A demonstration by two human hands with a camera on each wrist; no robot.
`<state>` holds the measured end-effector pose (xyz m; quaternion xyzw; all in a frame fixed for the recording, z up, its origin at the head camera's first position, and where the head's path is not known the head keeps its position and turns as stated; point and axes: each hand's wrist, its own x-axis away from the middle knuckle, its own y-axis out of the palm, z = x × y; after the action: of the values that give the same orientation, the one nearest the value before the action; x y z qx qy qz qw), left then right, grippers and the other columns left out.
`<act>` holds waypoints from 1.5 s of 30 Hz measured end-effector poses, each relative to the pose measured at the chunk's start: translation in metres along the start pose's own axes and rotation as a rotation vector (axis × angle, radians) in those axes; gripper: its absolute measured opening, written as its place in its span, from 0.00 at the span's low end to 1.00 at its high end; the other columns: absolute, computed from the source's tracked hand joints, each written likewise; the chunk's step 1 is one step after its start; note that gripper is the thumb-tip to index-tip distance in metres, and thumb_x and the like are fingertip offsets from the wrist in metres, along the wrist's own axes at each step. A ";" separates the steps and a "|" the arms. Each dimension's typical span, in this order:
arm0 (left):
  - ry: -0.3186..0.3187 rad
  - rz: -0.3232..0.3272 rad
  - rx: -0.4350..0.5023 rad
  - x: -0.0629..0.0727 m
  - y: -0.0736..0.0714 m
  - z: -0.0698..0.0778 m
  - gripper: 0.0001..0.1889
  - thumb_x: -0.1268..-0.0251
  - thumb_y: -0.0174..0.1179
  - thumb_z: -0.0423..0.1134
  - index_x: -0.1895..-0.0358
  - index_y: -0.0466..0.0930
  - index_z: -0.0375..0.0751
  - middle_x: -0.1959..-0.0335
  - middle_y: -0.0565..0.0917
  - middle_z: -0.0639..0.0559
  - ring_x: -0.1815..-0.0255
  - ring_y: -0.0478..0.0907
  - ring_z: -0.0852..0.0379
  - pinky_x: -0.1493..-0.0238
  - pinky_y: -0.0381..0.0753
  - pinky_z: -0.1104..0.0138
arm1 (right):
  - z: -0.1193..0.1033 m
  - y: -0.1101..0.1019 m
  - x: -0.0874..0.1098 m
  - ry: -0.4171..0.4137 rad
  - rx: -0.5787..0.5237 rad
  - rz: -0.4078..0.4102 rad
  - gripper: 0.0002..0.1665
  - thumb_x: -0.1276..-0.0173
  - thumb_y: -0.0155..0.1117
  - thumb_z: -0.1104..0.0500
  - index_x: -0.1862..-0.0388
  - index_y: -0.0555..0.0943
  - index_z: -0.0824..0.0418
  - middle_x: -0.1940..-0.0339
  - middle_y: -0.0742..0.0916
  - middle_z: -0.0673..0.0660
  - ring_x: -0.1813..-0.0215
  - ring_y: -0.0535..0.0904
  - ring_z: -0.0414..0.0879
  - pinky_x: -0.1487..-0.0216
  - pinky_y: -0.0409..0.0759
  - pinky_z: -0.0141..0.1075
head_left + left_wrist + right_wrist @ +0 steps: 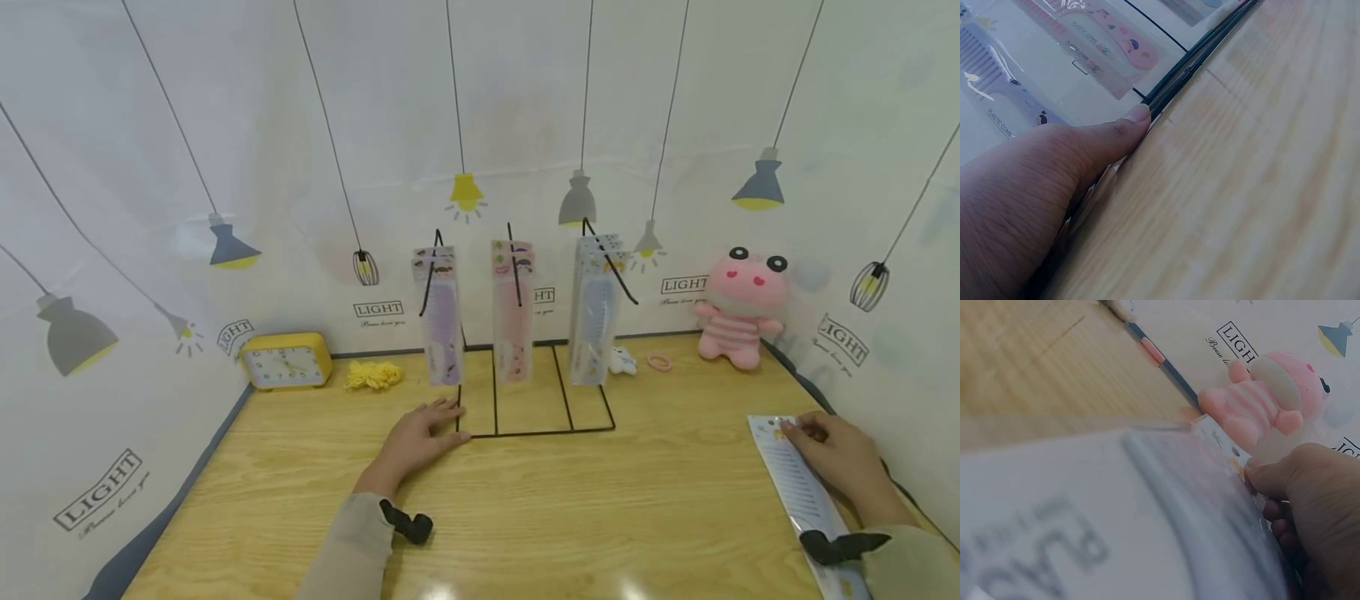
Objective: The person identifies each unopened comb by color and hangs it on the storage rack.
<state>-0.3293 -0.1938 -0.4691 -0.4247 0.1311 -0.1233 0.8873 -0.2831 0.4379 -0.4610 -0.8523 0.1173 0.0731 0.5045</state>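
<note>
On the table my left hand (pixel 416 442) rests at the left front corner of a black wire rack (pixel 555 432), its thumb touching the corner and its fingers reaching over the left side. Packaged combs hang from the rack's three hooks: purple (pixel 444 321) at left, pink (pixel 513 333) in the middle, blue (pixel 594 325) at right. Far to the right, my right hand (pixel 843 458) pinches the top of another packaged comb (pixel 793 479), pale blue in clear wrapping. That package looms blurred in the right wrist view, with some lettering showing.
A yellow clock (pixel 285 361) and a bundle of yellow string (pixel 373 375) lie back left. Behind the rack's right side are a small white figure (pixel 622 361) and a pink ring (pixel 659 362). A pink plush toy (pixel 741 308) sits back right against the lamp-patterned cloth (pixel 525 100).
</note>
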 end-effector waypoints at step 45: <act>0.007 -0.010 0.009 0.000 -0.001 -0.001 0.32 0.34 0.61 0.65 0.29 0.74 0.61 0.23 0.64 0.56 0.21 0.54 0.47 0.22 0.52 0.45 | -0.258 -0.048 -0.021 -0.396 -1.218 0.023 0.07 0.28 0.63 0.68 0.56 0.81 0.73 0.64 0.89 0.52 0.61 0.84 0.40 0.56 0.85 0.28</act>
<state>-0.3294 -0.1954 -0.4689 -0.4208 0.1313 -0.1299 0.8882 -0.2884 0.2363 -0.2911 -0.9552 -0.0316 0.2883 -0.0588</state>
